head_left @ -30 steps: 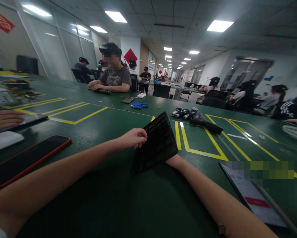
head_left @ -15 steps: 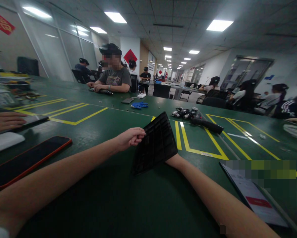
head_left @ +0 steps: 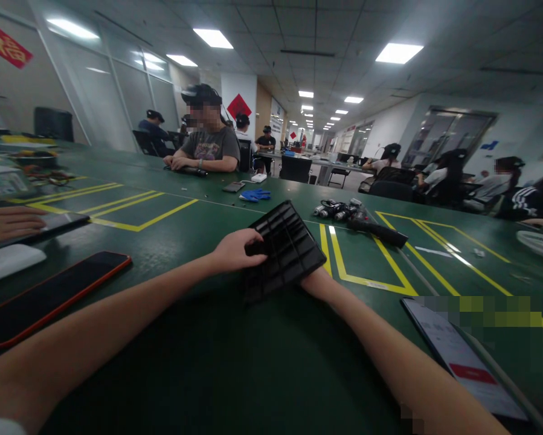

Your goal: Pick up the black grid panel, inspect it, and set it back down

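Smooth green counter (head_left: 235, 374), roomy stretch on near side. Above it, black compartment tray (head_left: 292, 251), rectangular, thin-walled grid, tilted. Left hand (head_left: 235, 249) half-curled at tray's left edge, thumb parted from fingers; right hand (head_left: 317, 283) behind lower right edge, fingers hidden, grip cannot be told.

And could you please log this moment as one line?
left hand: at left edge of black rectangular gridded tray; right hand: holding tray from behind, mostly hidden; tray: tilted

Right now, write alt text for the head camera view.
The right hand holds a tilted black gridded tray from behind, the left hand at its left side, over a green table. An orange-edged phone lies left, a lit screen right.
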A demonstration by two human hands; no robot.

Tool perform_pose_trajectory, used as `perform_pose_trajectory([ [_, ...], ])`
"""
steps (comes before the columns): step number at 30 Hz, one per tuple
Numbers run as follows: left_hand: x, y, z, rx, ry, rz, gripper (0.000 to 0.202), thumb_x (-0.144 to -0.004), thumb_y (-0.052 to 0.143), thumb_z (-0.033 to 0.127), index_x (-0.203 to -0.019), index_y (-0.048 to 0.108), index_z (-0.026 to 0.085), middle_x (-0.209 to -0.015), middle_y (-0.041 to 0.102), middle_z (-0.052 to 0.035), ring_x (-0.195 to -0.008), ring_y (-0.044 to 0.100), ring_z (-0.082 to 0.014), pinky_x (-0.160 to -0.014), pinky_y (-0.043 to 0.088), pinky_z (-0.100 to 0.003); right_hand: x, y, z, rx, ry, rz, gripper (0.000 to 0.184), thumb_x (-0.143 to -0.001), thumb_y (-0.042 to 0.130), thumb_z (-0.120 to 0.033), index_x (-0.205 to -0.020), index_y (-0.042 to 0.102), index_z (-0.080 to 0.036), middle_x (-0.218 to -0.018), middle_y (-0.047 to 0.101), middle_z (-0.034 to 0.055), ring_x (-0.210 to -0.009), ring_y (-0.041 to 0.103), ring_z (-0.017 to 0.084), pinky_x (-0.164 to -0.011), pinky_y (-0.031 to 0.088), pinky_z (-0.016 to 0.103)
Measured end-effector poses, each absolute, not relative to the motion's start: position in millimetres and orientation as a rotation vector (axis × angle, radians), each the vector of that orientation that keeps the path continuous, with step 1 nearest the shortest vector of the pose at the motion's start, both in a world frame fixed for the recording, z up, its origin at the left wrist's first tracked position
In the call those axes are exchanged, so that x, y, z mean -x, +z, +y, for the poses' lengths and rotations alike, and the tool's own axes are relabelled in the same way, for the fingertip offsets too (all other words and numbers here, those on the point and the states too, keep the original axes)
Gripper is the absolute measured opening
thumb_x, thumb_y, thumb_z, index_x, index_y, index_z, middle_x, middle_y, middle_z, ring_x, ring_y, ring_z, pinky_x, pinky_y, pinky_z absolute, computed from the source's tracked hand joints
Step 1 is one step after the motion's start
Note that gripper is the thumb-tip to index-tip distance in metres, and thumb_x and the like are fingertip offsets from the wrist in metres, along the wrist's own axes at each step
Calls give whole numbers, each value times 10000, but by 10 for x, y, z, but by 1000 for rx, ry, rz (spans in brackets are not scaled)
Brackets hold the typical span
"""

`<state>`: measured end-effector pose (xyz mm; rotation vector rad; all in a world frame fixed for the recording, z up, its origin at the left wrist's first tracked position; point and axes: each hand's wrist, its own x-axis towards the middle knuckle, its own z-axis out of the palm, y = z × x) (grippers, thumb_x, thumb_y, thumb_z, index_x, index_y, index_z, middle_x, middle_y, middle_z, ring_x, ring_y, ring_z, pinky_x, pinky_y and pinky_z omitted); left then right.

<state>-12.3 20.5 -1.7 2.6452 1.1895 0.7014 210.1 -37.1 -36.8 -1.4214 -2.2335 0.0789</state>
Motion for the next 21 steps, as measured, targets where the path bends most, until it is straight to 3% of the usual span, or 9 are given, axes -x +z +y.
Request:
perform_pose_trajectory([
  [5,582,209,618,-2362,682,1927,433,-670,550,543,-821,593,140,-844,607,-91,-814,551,-240,-652,392,-294,-2537,-309,-214,1820,48,-1937,477,-818,484,-340,-1284,438,-250,-1154,586,53,-1020,491,226,-881,357,342],
  [10,1044,201,900,-2048,541,2316,450,-633,574,556,-517,446,140,-532,493,-81,-820,557,-323,-655,376,-364,-2850,-383,-161,2160,-109,-1786,451,-836,433,-370,-1267,459,-238,-1172,573,106,-1038,486,277,-861,345,382],
  [14,1234,85,979,-1988,610,2346,501,-543,655,551,-439,335,180,-470,464,-85,-822,562,-353,-643,385,-396,-2877,-407,-183,2264,-59,-1773,455,-831,412,-393,-1260,463,-251,-1197,552,118,-1055,476,326,-859,348,476],
  [17,1222,105,969,-2102,664,2309,428,-623,613,526,-497,442,154,-582,566,-116,-829,568,-327,-669,404,-389,-2822,-360,-205,2301,-83,-1725,476,-812,421,-446,-1245,474,-257,-1273,486,118,-1153,387,384,-888,279,612],
  [21,887,156,860,-2304,857,2147,306,-835,346,260,-854,603,95,-914,640,-148,-983,545,-271,-839,400,-354,-2588,-265,-239,2186,-239,-1721,525,-815,417,-425,-1278,429,-179,-1370,374,135,-1272,224,384,-951,183,665],
])
